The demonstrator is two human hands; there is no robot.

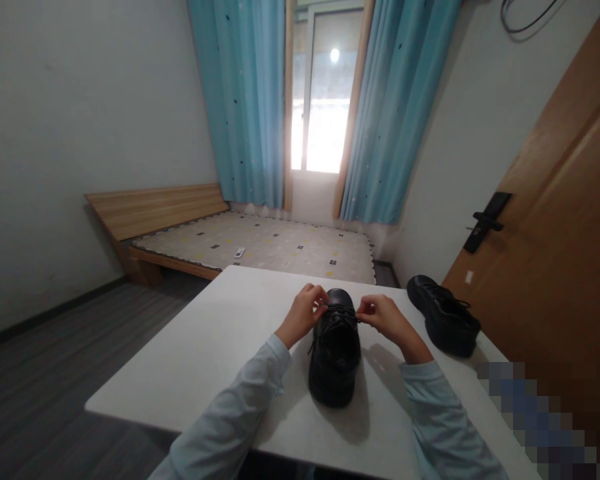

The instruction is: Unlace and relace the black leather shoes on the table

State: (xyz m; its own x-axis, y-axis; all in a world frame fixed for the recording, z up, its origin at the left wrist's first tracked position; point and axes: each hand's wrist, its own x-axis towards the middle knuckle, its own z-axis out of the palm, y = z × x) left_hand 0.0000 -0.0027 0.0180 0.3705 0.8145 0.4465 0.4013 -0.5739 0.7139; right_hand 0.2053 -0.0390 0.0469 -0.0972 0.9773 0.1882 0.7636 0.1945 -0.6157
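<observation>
A black lace-up shoe [334, 380] stands upright on the white table [190, 347], its toe pointing away from me and its heel toward me. Dark laces [337, 317] cross over its front. My left hand [306, 312] is at the left side of the lacing, thumb and fingers pinched together on a shoelace. On the opposite side, my right hand [381, 316] pinches the lace close to the shoe's right edge. The thin lace ends between my fingers are hard to make out against the black shoe.
A second black shoe [445, 317] lies near the table's right edge. Behind the table is a bed [270, 240] with a small white remote [239, 253] on it. A wooden door [555, 220] stands at the right.
</observation>
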